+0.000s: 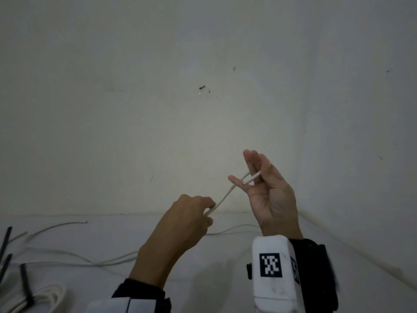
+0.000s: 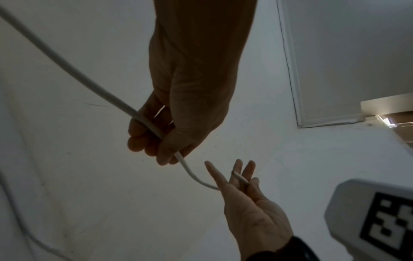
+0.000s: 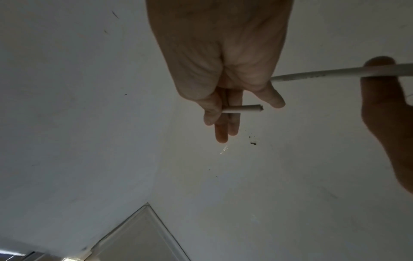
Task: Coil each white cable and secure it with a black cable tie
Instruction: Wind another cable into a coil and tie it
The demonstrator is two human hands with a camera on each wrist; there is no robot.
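A white cable is stretched in the air between both hands, in front of a pale wall. My left hand grips it in a fist, thumb on top; the wrist view shows the cable passing through the curled fingers. My right hand is held upright, palm towards me, with most fingers straight. The cable passes behind that hand's thumb side, and its cut end lies across the fingers, held under a bent outer finger.
Loose white cables trail over the white surface below the hands. Black cable ties lie at the far left. A coiled white cable with a black tie round it sits at the bottom left corner.
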